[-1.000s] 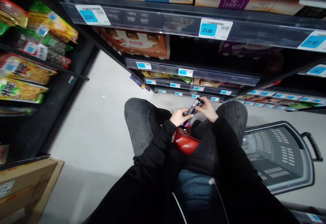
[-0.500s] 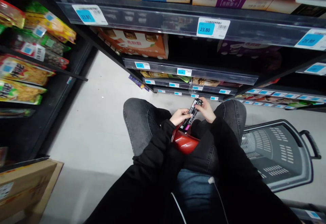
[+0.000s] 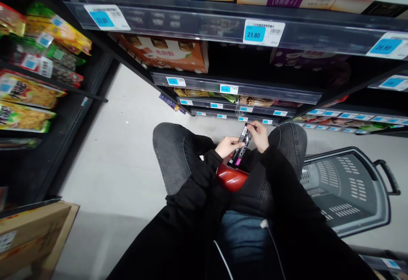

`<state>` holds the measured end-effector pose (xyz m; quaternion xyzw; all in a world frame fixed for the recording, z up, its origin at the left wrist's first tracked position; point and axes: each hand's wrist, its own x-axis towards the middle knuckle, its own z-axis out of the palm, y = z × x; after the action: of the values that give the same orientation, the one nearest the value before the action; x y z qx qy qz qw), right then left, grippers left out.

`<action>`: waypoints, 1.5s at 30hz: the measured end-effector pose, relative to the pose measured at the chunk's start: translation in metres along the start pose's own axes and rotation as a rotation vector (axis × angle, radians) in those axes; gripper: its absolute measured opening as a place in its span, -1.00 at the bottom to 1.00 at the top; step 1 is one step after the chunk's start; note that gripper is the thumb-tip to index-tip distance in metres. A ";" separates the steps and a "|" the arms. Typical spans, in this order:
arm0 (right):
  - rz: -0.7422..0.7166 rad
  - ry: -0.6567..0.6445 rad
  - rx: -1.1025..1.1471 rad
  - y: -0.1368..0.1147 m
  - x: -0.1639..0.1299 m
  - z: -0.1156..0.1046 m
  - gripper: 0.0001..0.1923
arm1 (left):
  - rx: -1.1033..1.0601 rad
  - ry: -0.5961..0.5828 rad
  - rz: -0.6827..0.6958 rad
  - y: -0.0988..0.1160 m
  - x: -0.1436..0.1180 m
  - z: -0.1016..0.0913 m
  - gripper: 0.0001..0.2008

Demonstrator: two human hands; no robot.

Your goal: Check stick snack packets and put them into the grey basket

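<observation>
Between my knees I hold a slim black packet (image 3: 238, 156) with pale print and a pink patch near its lower end. It is tilted, its upper end leaning right. My left hand (image 3: 228, 146) pinches the packet's middle from the left side, thumb across its front. My right hand (image 3: 259, 136) grips its top end between thumb and fingers. Just below the packet a glossy red object (image 3: 232, 179) rests in my lap; its kind I cannot make out.
A shelf (image 3: 178, 16) with price tags and boxed drinks rises in front. At right on the floor lies a grey shopping basket (image 3: 387, 203). Snack bags (image 3: 28, 89) hang on the left rack, and a cardboard box (image 3: 60, 229) stands at lower left.
My right hand has shifted slightly up to the packet's top corner. The packet and my left hand have moved a little to the right. The view has shifted slightly.
</observation>
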<state>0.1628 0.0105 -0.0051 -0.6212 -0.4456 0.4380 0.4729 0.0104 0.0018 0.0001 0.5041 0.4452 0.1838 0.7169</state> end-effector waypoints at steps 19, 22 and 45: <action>0.063 0.169 -0.155 0.016 0.013 -0.009 -0.73 | -0.311 -0.479 -0.117 -0.021 0.003 0.002 -0.22; 0.067 0.162 -0.132 0.022 0.016 -0.010 -0.76 | -0.330 -0.526 -0.109 -0.023 0.003 0.004 -0.12; 0.239 -0.046 0.253 0.005 0.000 0.002 -0.74 | -0.281 -0.308 -0.054 -0.024 0.008 0.013 -0.44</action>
<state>0.1612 0.0101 -0.0099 -0.5950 -0.3205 0.5581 0.4815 0.0205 -0.0098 -0.0237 0.4092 0.3137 0.1455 0.8444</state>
